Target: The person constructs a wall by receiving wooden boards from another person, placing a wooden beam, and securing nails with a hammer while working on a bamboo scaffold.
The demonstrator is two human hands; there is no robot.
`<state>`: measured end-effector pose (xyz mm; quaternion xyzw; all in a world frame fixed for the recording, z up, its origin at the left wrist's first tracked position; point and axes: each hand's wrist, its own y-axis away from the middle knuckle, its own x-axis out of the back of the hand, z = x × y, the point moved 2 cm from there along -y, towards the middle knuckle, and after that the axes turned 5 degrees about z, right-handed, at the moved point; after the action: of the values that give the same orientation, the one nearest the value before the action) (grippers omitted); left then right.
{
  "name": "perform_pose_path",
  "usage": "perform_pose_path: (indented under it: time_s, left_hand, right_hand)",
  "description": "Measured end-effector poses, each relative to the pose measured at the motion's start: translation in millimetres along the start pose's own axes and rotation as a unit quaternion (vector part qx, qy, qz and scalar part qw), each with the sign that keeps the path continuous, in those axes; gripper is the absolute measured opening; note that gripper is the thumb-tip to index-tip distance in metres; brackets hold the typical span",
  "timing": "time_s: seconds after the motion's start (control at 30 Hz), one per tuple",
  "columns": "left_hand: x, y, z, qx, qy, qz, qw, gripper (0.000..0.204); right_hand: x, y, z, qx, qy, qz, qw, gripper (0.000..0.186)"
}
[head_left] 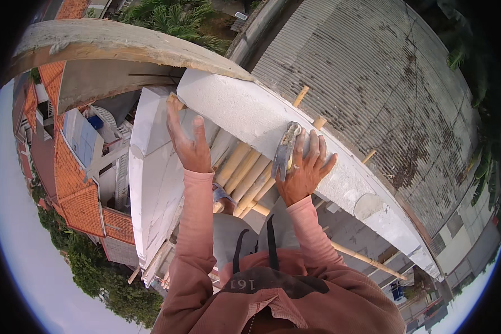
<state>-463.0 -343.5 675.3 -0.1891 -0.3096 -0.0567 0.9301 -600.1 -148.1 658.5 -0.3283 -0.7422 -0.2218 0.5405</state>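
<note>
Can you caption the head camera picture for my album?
Left hand open, right hand by metal tool at white ledge.

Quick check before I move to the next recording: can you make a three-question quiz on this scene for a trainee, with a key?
1. Which hand is nearer the metal tool?
2. True or false: the corrugated roof beyond the white wall is grey.
3. The person's sleeves are: A, blue; B, pink; C, green.

Key:
1. The right hand.
2. True.
3. B.
</note>
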Motion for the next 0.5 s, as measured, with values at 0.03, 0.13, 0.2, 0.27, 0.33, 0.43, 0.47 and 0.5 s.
perform_pose_path:
  time_s: [0.03, 0.13, 0.2, 0.27, 0.33, 0.43, 0.47, 0.5]
  left_hand:
    - [-23, -18, 12, -0.004, -0.01, -0.007, 1.0, 0.064]
    - [-58, -52, 17, 0.022, 0.049, -0.001, 0.999, 0.065]
    - [-65, -65, -8, 0.049, 0.088, 0.01, 0.995, 0.063]
    - [-75, -68, -4, 0.059, 0.057, 0.019, 0.996, 0.062]
    - [-83, -69, 3, 0.068, 0.025, 0.032, 0.997, 0.062]
    - [-90, -69, 11, 0.077, 0.017, 0.075, 0.994, 0.059]
    - [-88, -70, 11, 0.059, -0.023, 0.076, 0.995, 0.057]
    - [-87, -70, 11, 0.042, -0.062, 0.076, 0.994, 0.055]
  right_hand:
    - [0, -2, 3, 0.004, 0.016, 0.009, 1.0, 0.064]
    - [0, -5, 2, 0.004, -0.017, 0.017, 1.0, 0.066]
    - [6, -8, 2, -0.001, -0.051, -0.006, 0.999, 0.07]
    - [8, -11, 5, -0.009, -0.058, -0.034, 0.998, 0.073]
    - [6, -11, 8, -0.006, -0.065, -0.021, 0.998, 0.075]
    - [7, -10, 9, -0.009, -0.075, -0.035, 0.997, 0.076]
    - [7, -9, 10, -0.007, -0.083, -0.035, 0.996, 0.076]
    - [6, -8, 10, -0.008, -0.083, -0.037, 0.996, 0.076]
